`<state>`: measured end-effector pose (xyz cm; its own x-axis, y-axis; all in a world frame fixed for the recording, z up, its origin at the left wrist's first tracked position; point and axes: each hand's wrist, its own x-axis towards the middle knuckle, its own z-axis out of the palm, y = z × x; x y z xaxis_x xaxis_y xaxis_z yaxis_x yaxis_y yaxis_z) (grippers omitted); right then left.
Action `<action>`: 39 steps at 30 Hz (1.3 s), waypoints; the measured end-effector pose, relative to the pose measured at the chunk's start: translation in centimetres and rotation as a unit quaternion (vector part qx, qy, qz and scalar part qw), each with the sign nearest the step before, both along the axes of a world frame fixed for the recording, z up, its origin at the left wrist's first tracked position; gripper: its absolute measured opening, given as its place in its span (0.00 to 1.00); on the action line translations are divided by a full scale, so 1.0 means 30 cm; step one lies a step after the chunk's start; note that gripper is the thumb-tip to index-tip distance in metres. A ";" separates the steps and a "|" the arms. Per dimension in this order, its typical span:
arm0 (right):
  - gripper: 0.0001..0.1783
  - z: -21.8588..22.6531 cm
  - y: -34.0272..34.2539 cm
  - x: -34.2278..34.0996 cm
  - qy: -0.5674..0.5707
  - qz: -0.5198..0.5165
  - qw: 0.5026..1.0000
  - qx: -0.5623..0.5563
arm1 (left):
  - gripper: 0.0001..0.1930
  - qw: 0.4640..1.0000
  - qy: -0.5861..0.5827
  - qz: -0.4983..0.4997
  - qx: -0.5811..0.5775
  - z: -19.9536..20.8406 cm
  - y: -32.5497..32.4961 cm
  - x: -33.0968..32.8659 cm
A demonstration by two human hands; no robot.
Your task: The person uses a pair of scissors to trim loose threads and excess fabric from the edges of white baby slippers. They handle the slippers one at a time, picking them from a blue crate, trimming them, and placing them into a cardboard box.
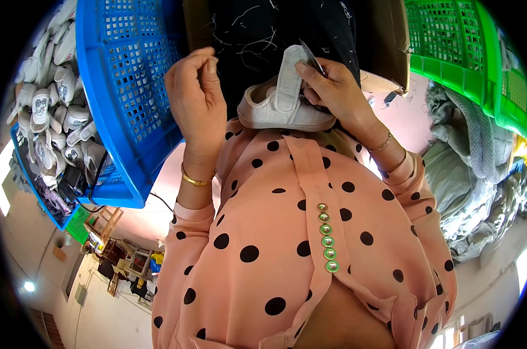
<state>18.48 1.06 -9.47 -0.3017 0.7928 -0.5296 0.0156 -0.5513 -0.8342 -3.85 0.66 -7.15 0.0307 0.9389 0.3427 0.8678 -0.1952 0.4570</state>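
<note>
A small off-white cloth shoe [298, 114] lies on its side against my lap, its strap [289, 78] standing up. My right hand [331, 90] is closed around a pair of scissors [311, 58]. Their dark, pointed blades stick up past my fingers, while most of the handle is hidden in my palm. My right thumb rests at the strap's edge. To the left of the shoe, apart from it, my left hand [194, 93] is raised with fingers curled and thumb close to the fingertips. Anything pinched there is too small to make out.
A blue plastic crate [136, 110] stands close on my left, with a heap of similar shoes [54, 110] beyond it. On the right are a cardboard box [391, 43], a green crate [449, 70] and piled grey cloth [473, 174]. Loose threads [254, 43] lie on my dark trousers.
</note>
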 end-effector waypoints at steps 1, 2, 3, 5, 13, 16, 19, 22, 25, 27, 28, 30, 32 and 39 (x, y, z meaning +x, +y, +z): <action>0.20 0.002 -0.001 0.003 -0.002 0.003 1.000 0.009 | 0.10 0.999 0.028 -0.020 0.003 -0.001 0.007 -0.010; 0.21 0.003 -0.004 0.004 -0.004 0.008 1.000 0.018 | 0.11 0.994 -0.067 -0.025 -0.078 -0.002 -0.007 -0.001; 0.21 0.003 -0.006 0.004 -0.006 0.012 1.000 0.026 | 0.13 0.974 -0.160 -0.031 -0.159 -0.001 -0.032 0.022; 0.20 -0.001 -0.008 0.003 -0.011 0.015 0.999 0.050 | 0.17 0.923 -0.237 -0.070 -0.295 0.019 -0.062 0.068; 0.14 0.059 -0.055 0.073 -0.243 0.082 0.931 0.259 | 0.12 0.770 -0.450 -0.032 -0.452 0.022 -0.017 0.101; 0.13 0.112 -0.097 0.068 -0.223 0.120 0.923 0.291 | 0.11 0.760 -0.483 0.001 -0.435 0.034 -0.037 0.110; 0.14 0.110 -0.099 0.042 -0.251 0.128 0.889 0.361 | 0.11 0.745 -0.517 0.024 -0.420 0.058 -0.055 0.125; 0.12 0.116 -0.093 0.034 -0.248 0.150 0.887 0.360 | 0.10 0.752 -0.520 0.007 -0.405 0.052 -0.077 0.108; 0.10 0.118 -0.092 0.025 -0.255 0.164 0.874 0.380 | 0.10 0.756 -0.522 0.012 -0.395 0.039 -0.092 0.114; 0.10 0.123 -0.090 0.016 -0.272 0.176 0.854 0.408 | 0.10 0.761 -0.515 0.023 -0.393 0.041 -0.091 0.123; 0.11 0.133 -0.088 0.013 -0.284 0.187 0.839 0.424 | 0.10 0.762 -0.513 0.024 -0.395 0.039 -0.092 0.126; 0.12 0.141 -0.083 0.001 -0.298 0.202 0.820 0.444 | 0.10 0.764 -0.508 0.028 -0.397 0.033 -0.097 0.133; 0.14 0.141 -0.074 -0.014 -0.302 0.207 0.813 0.452 | 0.09 0.757 -0.528 0.031 -0.385 0.022 -0.100 0.142; 0.04 0.112 -0.072 -0.018 -0.022 0.021 0.990 0.136 | 0.08 0.706 -0.578 0.041 -0.407 -0.027 -0.103 0.124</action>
<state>17.94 -1.09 -6.12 -0.3185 0.8956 -0.3107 0.0723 -0.3039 -0.9500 -0.12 -2.43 -7.95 0.1070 0.8214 -0.5602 -0.1834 0.5701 0.8009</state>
